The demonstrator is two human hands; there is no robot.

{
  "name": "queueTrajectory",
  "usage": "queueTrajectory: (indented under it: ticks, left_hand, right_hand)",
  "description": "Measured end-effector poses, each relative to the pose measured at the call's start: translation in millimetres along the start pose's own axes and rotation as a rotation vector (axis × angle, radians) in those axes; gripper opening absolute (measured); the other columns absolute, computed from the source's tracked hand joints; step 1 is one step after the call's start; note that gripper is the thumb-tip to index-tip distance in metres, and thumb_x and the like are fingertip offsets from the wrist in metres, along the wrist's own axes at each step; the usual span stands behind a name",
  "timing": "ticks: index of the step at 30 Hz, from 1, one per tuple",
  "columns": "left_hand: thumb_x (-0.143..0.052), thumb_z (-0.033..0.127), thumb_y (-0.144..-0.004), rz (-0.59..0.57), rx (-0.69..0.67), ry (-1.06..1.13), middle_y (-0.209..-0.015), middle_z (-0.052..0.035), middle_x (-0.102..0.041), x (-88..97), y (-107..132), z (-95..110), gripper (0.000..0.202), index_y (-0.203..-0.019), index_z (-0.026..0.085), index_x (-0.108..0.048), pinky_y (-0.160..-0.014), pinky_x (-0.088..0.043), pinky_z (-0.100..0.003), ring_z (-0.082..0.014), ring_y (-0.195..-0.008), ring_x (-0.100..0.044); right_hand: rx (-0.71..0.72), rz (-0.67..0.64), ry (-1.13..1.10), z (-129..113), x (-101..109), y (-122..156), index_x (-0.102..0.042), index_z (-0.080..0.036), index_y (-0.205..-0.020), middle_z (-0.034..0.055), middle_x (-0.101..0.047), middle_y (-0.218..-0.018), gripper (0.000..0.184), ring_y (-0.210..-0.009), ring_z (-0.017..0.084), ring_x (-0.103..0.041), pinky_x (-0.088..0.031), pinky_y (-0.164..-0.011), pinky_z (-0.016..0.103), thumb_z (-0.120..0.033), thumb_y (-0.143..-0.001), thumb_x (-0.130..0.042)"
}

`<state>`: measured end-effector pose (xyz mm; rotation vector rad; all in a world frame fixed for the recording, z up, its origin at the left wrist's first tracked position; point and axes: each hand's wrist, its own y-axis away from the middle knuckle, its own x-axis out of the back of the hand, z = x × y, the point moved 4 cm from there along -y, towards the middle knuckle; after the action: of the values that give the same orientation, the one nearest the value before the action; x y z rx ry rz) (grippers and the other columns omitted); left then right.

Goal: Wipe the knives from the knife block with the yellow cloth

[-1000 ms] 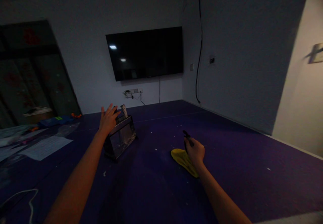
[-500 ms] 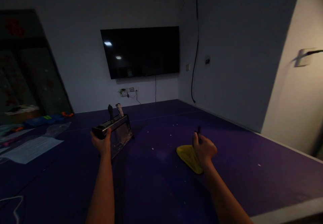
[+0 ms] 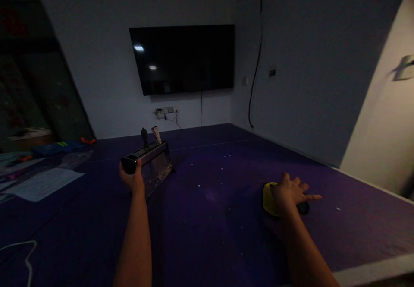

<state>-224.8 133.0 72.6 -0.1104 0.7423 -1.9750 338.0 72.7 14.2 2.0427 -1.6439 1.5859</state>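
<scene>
My left hand (image 3: 132, 179) is closed round the near end of a knife holder (image 3: 155, 170), thumb on its side. The holder has a dark slotted top and see-through sides. Two handles stick up from it, a black handle (image 3: 144, 137) and a pale patterned handle (image 3: 156, 135). My right hand (image 3: 289, 192) is low at the right, fingers spread, over a flat yellow thing with a dark edge (image 3: 270, 200). A black part (image 3: 303, 208) shows beyond the hand. My palm hides the middle, so its kind is unclear.
The purple tabletop (image 3: 200, 226) carries small white scraps. Paper sheets (image 3: 45, 184), clear plastic (image 3: 76, 159) and a blue item (image 3: 60, 147) lie at left, with a white cable (image 3: 28, 257) nearer. A television (image 3: 184, 60) hangs on the far wall.
My right hand has moved right with the yellow thing and has opened from its grip on the black upright part. My left hand still holds the knife holder. The view has shifted slightly.
</scene>
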Motion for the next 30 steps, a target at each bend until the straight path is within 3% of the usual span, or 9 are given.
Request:
queueTrajectory:
  ticks: [3,5,7,10,13,17,21,25,30]
  left_hand:
    - [-0.068,0.041,-0.066,0.013,0.02,0.102,-0.129,-0.0181,-0.046,0.2,0.4,7.7,0.077,-0.129,0.01,-0.037,-0.095,-0.043,-0.037,-0.0255,-0.116,-0.05]
    - [-0.069,0.04,-0.064,0.005,-0.002,0.111,-0.127,-0.0158,-0.05,1.7,-1.2,15.4,0.073,-0.126,0.012,-0.042,-0.095,-0.043,-0.038,-0.0253,-0.115,-0.051]
    - [-0.069,0.038,-0.065,-0.021,-0.023,0.119,-0.125,-0.014,-0.051,3.0,-4.4,23.0,0.071,-0.126,0.014,-0.044,-0.095,-0.044,-0.038,-0.025,-0.114,-0.052]
    - [-0.066,0.037,-0.069,-0.062,-0.025,0.16,-0.125,-0.0122,-0.053,3.5,-10.2,31.5,0.065,-0.126,0.016,-0.045,-0.095,-0.044,-0.037,-0.0237,-0.114,-0.052]
    - [-0.06,0.041,-0.073,-0.14,0.03,0.249,-0.118,-0.0098,-0.058,-1.7,-11.6,37.5,0.058,-0.124,0.017,-0.049,-0.091,-0.046,-0.036,-0.0226,-0.109,-0.056]
    - [-0.059,0.051,-0.07,-0.327,0.14,0.466,-0.105,-0.0076,-0.065,-19.6,0.7,53.5,0.058,-0.117,0.018,-0.056,-0.083,-0.05,-0.035,-0.022,-0.094,-0.063]
    - [-0.062,0.057,-0.065,-0.489,0.161,0.579,-0.098,-0.0056,-0.068,-40.3,24.6,80.4,0.059,-0.11,0.02,-0.061,-0.08,-0.051,-0.034,-0.0218,-0.09,-0.064]
    - [-0.066,0.058,-0.06,-0.567,0.198,0.655,-0.094,-0.0061,-0.068,-57.9,49.7,98.3,0.059,-0.105,0.02,-0.063,-0.081,-0.051,-0.033,-0.023,-0.092,-0.064]
    - [-0.072,0.057,-0.055,-0.629,0.244,0.69,-0.104,-0.0068,-0.066,-76.2,72.8,102.4,0.071,-0.114,0.02,-0.059,-0.094,-0.043,-0.036,-0.025,-0.111,-0.055]
  right_hand:
    - [0.127,0.171,-0.121,-18.6,22.9,8.7,-0.056,-0.023,-0.117,0.0165,-0.05,-0.126,0.042,-0.125,0.037,-0.029,-0.012,-0.091,0.068,-0.03,-0.076,-0.048]
    - [0.24,0.24,-0.271,-32.8,37.1,13.7,-0.051,-0.022,-0.121,0.0143,-0.049,-0.127,0.045,-0.122,0.034,-0.034,-0.014,-0.095,0.065,-0.036,-0.079,-0.047]
    - [0.365,0.254,-0.448,-47.1,46.4,20.3,-0.05,-0.019,-0.122,0.0137,-0.053,-0.123,0.045,-0.117,0.031,-0.042,-0.024,-0.097,0.057,-0.039,-0.082,-0.045]
    - [0.565,0.136,-0.69,-71.0,48.1,38.5,-0.052,-0.018,-0.121,0.0133,-0.056,-0.12,0.042,-0.111,0.026,-0.05,-0.037,-0.094,0.044,-0.038,-0.085,-0.041]
    - [0.664,-0.09,-0.903,-99.7,41.0,65.3,-0.053,-0.02,-0.122,0.0114,-0.057,-0.122,0.043,-0.112,0.023,-0.052,-0.039,-0.095,0.042,-0.041,-0.087,-0.039]
    - [0.694,-0.52,-1.189,-152.3,36.6,94.8,-0.039,-0.023,-0.134,0.0112,-0.046,-0.135,0.06,-0.122,0.024,-0.044,-0.035,-0.1,0.045,-0.05,-0.082,-0.049]
    - [0.667,-0.707,-1.452,-201.6,57.7,91.6,-0.017,-0.029,-0.142,0.0065,-0.023,-0.148,0.087,-0.135,0.022,-0.021,-0.025,-0.106,0.044,-0.055,-0.072,-0.06]
    - [0.656,-0.83,-1.65,-228.0,79.3,76.8,-0.019,-0.026,-0.142,0.0076,-0.046,-0.136,0.099,-0.126,0.024,-0.04,-0.032,-0.103,0.043,-0.053,-0.062,-0.07]
    - [0.363,-0.781,-1.822,-220.4,68.7,66.9,-0.028,-0.028,-0.139,0.0047,-0.06,-0.118,0.104,-0.106,0.025,-0.057,-0.041,-0.095,0.043,-0.036,-0.049,-0.08]
